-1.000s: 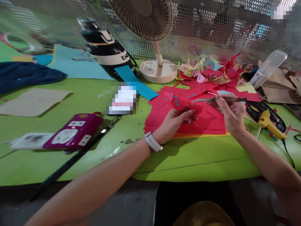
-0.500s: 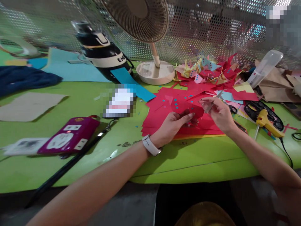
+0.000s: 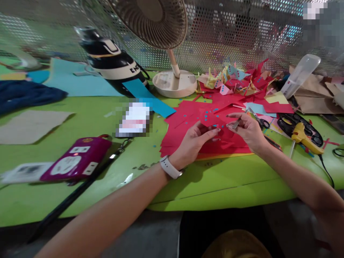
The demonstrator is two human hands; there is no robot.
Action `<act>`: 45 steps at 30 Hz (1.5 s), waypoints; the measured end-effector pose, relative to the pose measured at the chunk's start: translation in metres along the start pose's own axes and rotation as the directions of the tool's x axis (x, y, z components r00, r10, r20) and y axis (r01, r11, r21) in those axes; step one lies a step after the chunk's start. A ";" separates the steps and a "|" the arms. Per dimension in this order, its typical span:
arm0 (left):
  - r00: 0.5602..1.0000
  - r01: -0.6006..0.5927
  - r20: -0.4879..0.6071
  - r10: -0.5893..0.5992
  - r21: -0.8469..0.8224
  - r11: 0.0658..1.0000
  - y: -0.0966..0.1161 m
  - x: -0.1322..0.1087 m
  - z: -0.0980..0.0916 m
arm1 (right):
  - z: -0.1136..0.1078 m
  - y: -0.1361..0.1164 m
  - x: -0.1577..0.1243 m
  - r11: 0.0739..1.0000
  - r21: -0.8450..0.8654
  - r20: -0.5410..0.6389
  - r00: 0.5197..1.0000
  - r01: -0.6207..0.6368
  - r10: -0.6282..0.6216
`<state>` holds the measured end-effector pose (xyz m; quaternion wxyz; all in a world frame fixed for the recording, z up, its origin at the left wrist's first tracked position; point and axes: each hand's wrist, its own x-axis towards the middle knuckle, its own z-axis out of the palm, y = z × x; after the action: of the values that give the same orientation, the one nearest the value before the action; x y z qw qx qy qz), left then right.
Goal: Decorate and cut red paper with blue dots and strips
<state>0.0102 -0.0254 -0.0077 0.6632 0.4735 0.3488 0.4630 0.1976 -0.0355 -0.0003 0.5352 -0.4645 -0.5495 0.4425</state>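
Note:
My left hand (image 3: 194,140) pinches a small red paper piece (image 3: 215,122) dotted with blue, held just above a stack of red paper sheets (image 3: 182,123) on the green table (image 3: 113,157). A white watch (image 3: 169,167) is on that wrist. My right hand (image 3: 249,130) grips metal tweezers (image 3: 238,123), their tips close to the red piece, beside my left fingertips. The two hands nearly touch over the stack.
A desk fan (image 3: 174,77) and a black-and-white bottle (image 3: 113,64) stand behind. A heap of folded paper shapes (image 3: 236,80) lies back right. A yellow glue gun (image 3: 302,135), scissors (image 3: 260,122) and a paint palette (image 3: 292,123) sit right. A purple pouch (image 3: 77,161) lies left.
My right hand turned the tweezers from pointing left and flat to angled down and drew closer to my left hand. The red piece stayed in my left fingers.

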 end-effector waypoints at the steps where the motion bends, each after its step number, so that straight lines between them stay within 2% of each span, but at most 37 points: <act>1: 1.000 0.008 0.000 -0.008 -0.022 1.000 0.000 0.000 0.000 | 0.000 0.000 0.000 1.000 0.004 0.007 1.000 -0.010 0.010; 13: 0.997 0.050 0.061 -0.046 -0.068 0.996 0.001 0.000 0.000 | 0.001 -0.001 -0.004 0.999 -0.050 0.069 0.998 0.013 -0.009; 22: 0.996 0.038 0.084 -0.034 -0.044 0.998 0.001 0.000 0.000 | 0.003 -0.003 -0.006 0.998 -0.049 0.080 0.997 0.028 -0.024; 29: 0.997 0.048 0.055 -0.044 -0.065 0.997 0.002 0.000 0.002 | 0.002 -0.001 -0.006 0.996 -0.082 0.094 0.995 0.042 -0.034; 45: 0.996 0.048 0.076 -0.042 -0.077 0.996 0.002 -0.001 0.004 | 0.004 -0.003 -0.007 0.991 -0.125 0.077 0.996 0.051 -0.041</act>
<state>0.0128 -0.0271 -0.0041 0.7041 0.4558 0.3161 0.4434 0.1935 -0.0427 0.0011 0.4937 -0.4682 -0.6067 0.4110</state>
